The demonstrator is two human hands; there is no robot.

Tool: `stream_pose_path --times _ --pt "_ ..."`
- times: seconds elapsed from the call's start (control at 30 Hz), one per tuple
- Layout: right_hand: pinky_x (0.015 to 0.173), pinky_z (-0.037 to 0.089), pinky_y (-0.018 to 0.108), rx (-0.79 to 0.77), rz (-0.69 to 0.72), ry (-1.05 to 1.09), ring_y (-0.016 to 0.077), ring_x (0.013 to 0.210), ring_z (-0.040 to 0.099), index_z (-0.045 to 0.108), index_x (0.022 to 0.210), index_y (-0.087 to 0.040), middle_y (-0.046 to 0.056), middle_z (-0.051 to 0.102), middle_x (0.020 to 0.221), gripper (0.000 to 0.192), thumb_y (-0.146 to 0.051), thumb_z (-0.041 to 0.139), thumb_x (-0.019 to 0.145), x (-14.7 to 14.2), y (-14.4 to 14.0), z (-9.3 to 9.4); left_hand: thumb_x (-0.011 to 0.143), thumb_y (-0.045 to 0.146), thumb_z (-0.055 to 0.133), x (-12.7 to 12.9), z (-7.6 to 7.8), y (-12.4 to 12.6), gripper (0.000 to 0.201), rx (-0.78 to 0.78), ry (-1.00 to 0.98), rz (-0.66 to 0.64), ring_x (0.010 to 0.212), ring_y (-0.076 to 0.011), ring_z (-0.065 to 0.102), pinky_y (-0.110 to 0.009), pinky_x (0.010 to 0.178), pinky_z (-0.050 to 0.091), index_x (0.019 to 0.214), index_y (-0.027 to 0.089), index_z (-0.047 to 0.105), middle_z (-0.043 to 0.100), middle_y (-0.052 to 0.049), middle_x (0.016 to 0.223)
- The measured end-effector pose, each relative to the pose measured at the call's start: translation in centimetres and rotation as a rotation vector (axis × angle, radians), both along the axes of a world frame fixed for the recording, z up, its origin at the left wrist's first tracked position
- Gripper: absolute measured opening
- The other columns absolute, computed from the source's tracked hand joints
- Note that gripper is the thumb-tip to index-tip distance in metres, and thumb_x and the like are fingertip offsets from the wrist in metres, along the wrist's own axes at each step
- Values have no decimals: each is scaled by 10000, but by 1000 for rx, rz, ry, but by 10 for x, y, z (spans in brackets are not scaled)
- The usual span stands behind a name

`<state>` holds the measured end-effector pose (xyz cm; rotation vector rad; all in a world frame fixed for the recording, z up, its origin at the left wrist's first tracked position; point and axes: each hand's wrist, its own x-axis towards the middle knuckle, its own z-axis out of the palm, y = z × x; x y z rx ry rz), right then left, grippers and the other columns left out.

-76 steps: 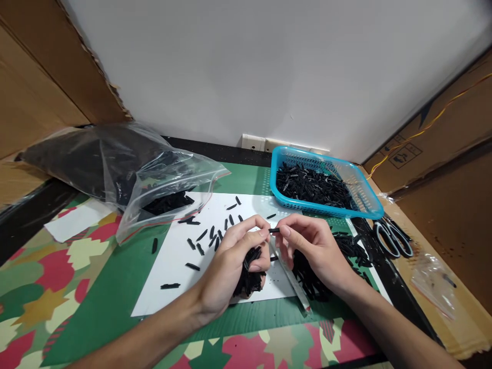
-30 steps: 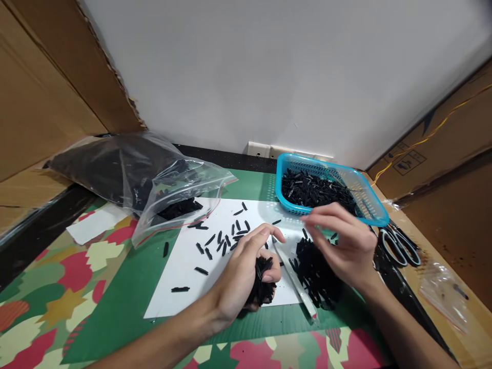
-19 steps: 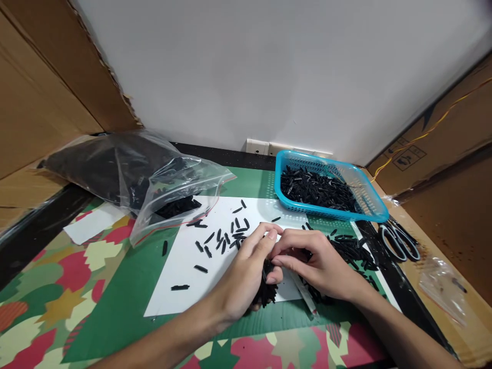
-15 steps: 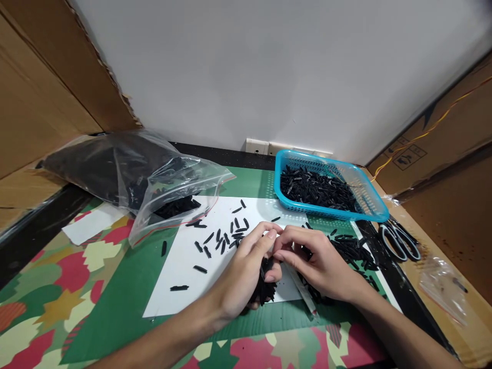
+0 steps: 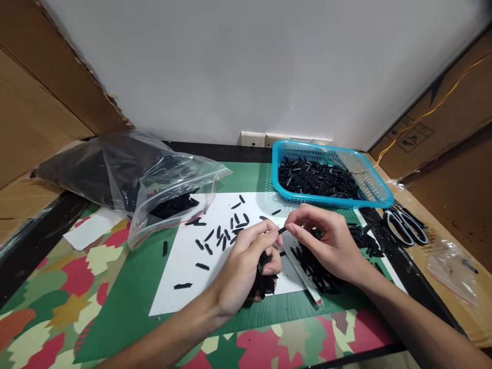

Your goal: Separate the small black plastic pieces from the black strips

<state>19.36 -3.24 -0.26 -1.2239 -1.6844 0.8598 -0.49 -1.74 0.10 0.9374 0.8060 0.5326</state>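
My left hand point(image 5: 242, 259) is closed around a bunch of short black strips point(image 5: 263, 285) in its palm. Between its thumb and forefinger is one end of a single black strip point(image 5: 282, 230); my right hand point(image 5: 332, 243) pinches the other end. Under and beside my right hand lies a pile of similar black strips point(image 5: 317, 271). A thin, pale strip-like object point(image 5: 305, 282) with a red tip lies between the hands. Loose black strips point(image 5: 225, 236) are scattered over the white sheet point(image 5: 169, 297) to the left.
A blue basket point(image 5: 330, 199) of black strips stands at the back right. At the left lies a clear zip bag point(image 5: 115, 169) filled with black material. Scissors point(image 5: 402, 229) and a small plastic bag point(image 5: 451, 269) are on the right, near cardboard point(image 5: 453, 159).
My hands have come slightly apart, with a black strip now visible between their fingertips. My right hand has moved a little right and up, uncovering more of the pile.
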Motion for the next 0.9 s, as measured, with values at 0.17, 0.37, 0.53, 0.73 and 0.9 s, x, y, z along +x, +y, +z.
stream_pose_path --times 0.17,0.37,0.53,0.73,0.9 --pt "628 441 251 -61 44 9 140 764 621 727 1018 -204 13 713 909 169 -333 624 1051 0 1 2 1028 482 514 0 1 1 262 -16 -1 29 441 -76 346 -174 433 366 909 251 479 390 94 576" --pt "600 425 250 -122 73 54 138 724 609 731 982 -198 -2 690 816 188 -342 629 1045 -1 4 0 1023 462 500 0 0 3 251 -16 38 36 436 -81 347 -159 391 339 891 249 501 391 87 581" --pt "584 435 241 -130 68 93 139 738 632 720 1018 -214 -4 695 838 123 -324 665 1027 0 4 -4 1013 452 506 2 2 4 250 -15 26 66 430 -96 420 -134 357 284 871 246 491 393 82 572" --pt "595 463 235 -90 72 68 131 764 648 723 1039 -223 11 730 956 109 -321 676 1022 1 3 -6 1023 446 484 3 2 3 266 -3 12 81 431 -81 386 -135 391 329 863 234 501 391 83 556" --pt "633 487 229 -83 72 93 125 777 656 718 1060 -228 -2 723 929 96 -306 681 1018 1 3 -4 1019 412 504 2 4 3 269 0 -16 81 448 -68 361 -137 438 389 827 223 492 390 82 560"
